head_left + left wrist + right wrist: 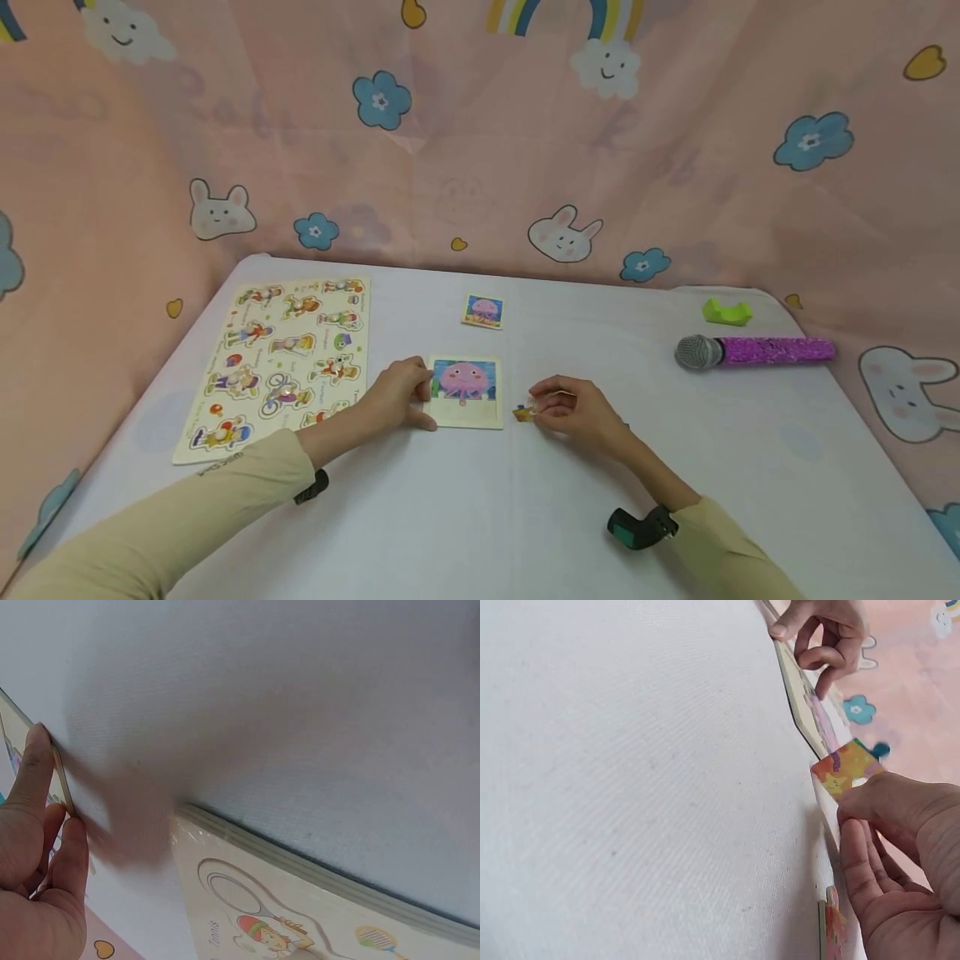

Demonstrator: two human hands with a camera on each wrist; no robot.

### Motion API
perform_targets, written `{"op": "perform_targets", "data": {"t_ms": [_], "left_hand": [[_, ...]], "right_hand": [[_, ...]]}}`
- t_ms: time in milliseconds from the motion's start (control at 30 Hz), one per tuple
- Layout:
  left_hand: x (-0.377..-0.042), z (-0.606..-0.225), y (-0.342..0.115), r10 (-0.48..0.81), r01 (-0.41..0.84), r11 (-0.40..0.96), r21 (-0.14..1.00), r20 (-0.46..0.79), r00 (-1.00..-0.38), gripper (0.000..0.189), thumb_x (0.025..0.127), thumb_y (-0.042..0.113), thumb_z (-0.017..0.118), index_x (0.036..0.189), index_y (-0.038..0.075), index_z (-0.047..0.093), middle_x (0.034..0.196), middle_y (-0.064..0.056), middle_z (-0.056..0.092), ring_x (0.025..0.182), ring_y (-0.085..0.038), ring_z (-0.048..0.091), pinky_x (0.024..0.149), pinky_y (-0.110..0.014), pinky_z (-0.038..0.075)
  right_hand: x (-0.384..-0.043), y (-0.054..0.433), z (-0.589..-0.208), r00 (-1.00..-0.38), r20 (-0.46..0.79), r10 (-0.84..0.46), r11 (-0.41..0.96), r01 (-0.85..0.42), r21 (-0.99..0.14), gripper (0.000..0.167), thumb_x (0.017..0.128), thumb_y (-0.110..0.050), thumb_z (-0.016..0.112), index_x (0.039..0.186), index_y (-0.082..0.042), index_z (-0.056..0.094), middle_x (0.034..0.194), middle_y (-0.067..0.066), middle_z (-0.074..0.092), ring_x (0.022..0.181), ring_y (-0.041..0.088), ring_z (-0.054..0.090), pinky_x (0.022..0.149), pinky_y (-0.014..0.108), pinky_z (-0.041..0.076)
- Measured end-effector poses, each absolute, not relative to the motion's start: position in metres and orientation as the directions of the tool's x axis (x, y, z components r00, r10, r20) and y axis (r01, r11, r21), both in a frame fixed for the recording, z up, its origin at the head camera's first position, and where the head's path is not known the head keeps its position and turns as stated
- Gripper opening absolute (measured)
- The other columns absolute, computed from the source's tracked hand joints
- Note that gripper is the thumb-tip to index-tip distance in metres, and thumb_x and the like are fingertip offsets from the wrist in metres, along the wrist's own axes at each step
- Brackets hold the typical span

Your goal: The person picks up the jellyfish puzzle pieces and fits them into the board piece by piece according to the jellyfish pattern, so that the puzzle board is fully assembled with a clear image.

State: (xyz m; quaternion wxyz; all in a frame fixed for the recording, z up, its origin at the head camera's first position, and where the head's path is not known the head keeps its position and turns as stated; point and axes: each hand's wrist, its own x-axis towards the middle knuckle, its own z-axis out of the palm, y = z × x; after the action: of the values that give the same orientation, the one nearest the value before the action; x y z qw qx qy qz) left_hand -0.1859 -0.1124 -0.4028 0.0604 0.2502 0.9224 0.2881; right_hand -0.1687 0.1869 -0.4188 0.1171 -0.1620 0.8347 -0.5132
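Note:
A square jigsaw board [480, 415] lies flat at the table's middle, its upper part filled with a pink octopus picture and its lower part bare. My left hand [393, 396] holds the board's left edge, thumb near the lower corner and a finger higher up; the left wrist view shows these fingers at the edge. Just right of the board, my right hand [573, 412] pinches a small jigsaw piece [847, 769] between thumb and fingers. That piece is orange-yellow with a star and a teal tab. Another colourful piece [834, 926] lies on the table beneath the right hand.
A large peg puzzle board [285, 350] with sports figures lies at the left, close to my left forearm. Behind the jigsaw stands a small octopus picture tile [483, 311]. A purple microphone [757, 352] and a green plastic piece [727, 312] are at the far right.

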Motion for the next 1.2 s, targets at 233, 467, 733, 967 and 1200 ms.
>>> {"op": "perform_targets", "data": {"t_ms": [233,467,733,967,1200], "left_hand": [[-0.187,-0.402,-0.113,0.492,0.422,0.716,0.556,0.025,-0.87,0.039,0.057,0.017,0.092,0.069,0.003,0.058,0.074,-0.002,0.046,0.067,-0.013,0.041,0.061,-0.024,0.035],[-0.187,-0.401,-0.112,0.481,0.402,0.727,0.556,0.005,-0.877,0.038,0.057,0.015,0.092,0.072,0.002,0.059,0.075,-0.002,0.047,0.069,-0.013,0.042,0.061,-0.024,0.035],[-0.187,-0.402,-0.111,0.473,0.389,0.731,0.561,-0.004,-0.881,0.037,0.056,0.015,0.092,0.071,0.002,0.06,0.074,-0.001,0.047,0.067,-0.012,0.042,0.06,-0.023,0.034],[-0.187,-0.402,-0.111,0.468,0.382,0.731,0.565,-0.008,-0.884,0.037,0.057,0.014,0.092,0.072,0.002,0.061,0.073,-0.001,0.047,0.066,-0.012,0.042,0.059,-0.023,0.034],[-0.187,-0.402,-0.112,0.476,0.396,0.728,0.56,0.003,-0.879,0.037,0.056,0.014,0.092,0.072,0.001,0.06,0.073,-0.001,0.047,0.065,-0.011,0.041,0.059,-0.023,0.034]], "right_hand": [[-0.176,0.179,-0.418,-0.907,-0.102,-0.409,0.508,-0.134,-0.851,0.032,0.081,-0.003,0.074,0.111,0.003,0.064,0.101,0.011,0.065,0.083,0.017,0.062,0.072,0.021,0.052],[-0.179,0.179,-0.416,-0.908,-0.104,-0.405,0.512,-0.13,-0.849,0.035,0.079,-0.004,0.077,0.11,0.006,0.064,0.096,0.012,0.066,0.081,0.018,0.062,0.071,0.021,0.052],[-0.175,0.179,-0.42,-0.929,-0.147,-0.339,0.395,0.002,-0.919,0.032,0.081,-0.004,0.075,0.11,0.004,0.064,0.102,0.014,0.066,0.088,0.019,0.065,0.077,0.023,0.053],[-0.175,0.169,-0.422,-0.934,-0.097,-0.343,0.254,0.007,-0.967,0.033,0.08,0.002,0.074,0.108,0.011,0.062,0.103,0.019,0.065,0.087,0.017,0.067,0.078,0.024,0.053],[-0.173,0.15,-0.426,-0.908,-0.095,-0.408,0.148,0.037,-0.988,0.033,0.079,0.005,0.072,0.107,0.015,0.059,0.099,0.016,0.065,0.084,0.012,0.066,0.078,0.023,0.052]]}}
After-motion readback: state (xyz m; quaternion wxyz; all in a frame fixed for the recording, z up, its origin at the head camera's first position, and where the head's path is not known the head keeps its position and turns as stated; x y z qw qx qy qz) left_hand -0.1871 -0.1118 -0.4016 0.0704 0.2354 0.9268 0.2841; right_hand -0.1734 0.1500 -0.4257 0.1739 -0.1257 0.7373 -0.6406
